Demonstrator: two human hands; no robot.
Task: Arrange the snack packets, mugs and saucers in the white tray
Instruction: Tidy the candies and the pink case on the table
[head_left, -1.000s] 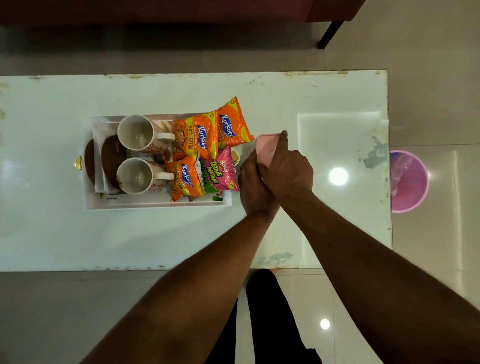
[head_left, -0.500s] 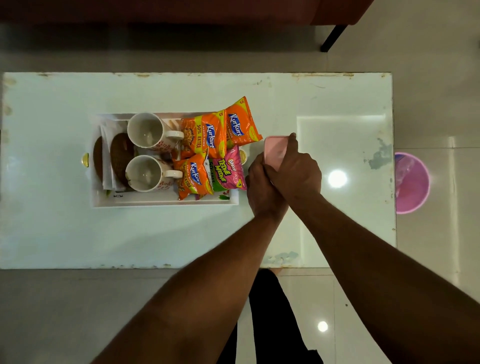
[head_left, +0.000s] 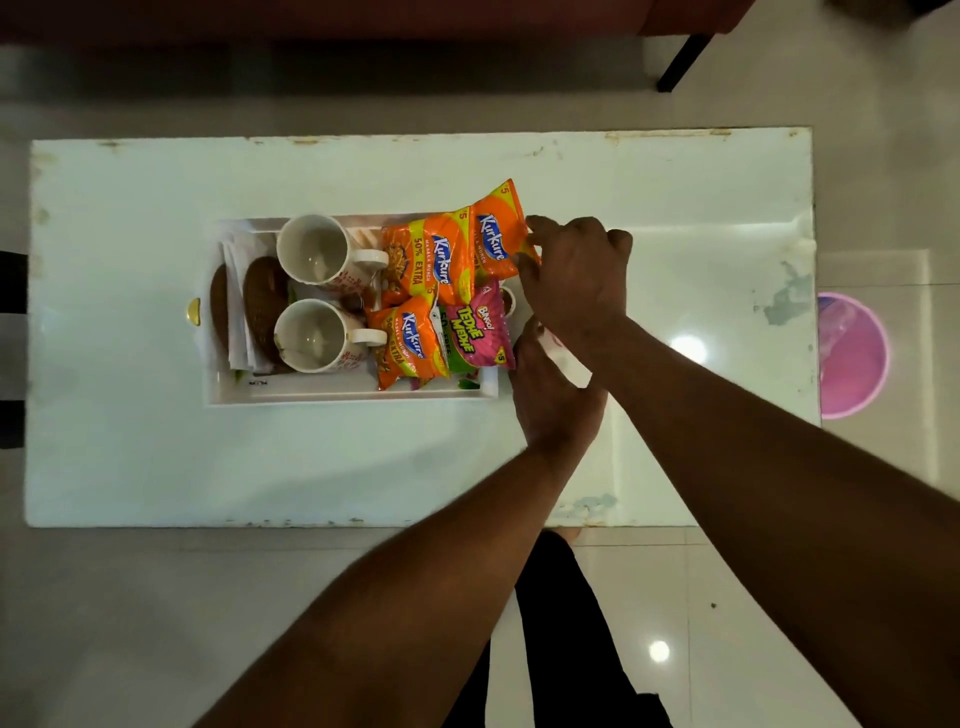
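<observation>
Inside the white tray (head_left: 358, 391) stand two white mugs, one at the far side (head_left: 311, 249) and one nearer (head_left: 307, 335), and four snack packets. Three are orange Kurkure packets, at the far right (head_left: 496, 231), the middle (head_left: 431, 257) and the near side (head_left: 408, 343), and one is a pink Bingo Tedhe Medhe packet (head_left: 478, 327). At the tray's left end sit two brown saucers, one (head_left: 266, 306) beside the other (head_left: 219, 306), and one pink bin (head_left: 852, 356) stands on the floor.

Your white tray (head_left: 353, 391) holds two white mugs (head_left: 311, 249) (head_left: 309, 335) upright, handles toward 3 o'clock; brown saucers (head_left: 265, 304) stand on edge at 9; orange Kurkure packets (head_left: 441, 260) and a pink Bingo packet (head_left: 475, 330) overlap at 3.
</observation>
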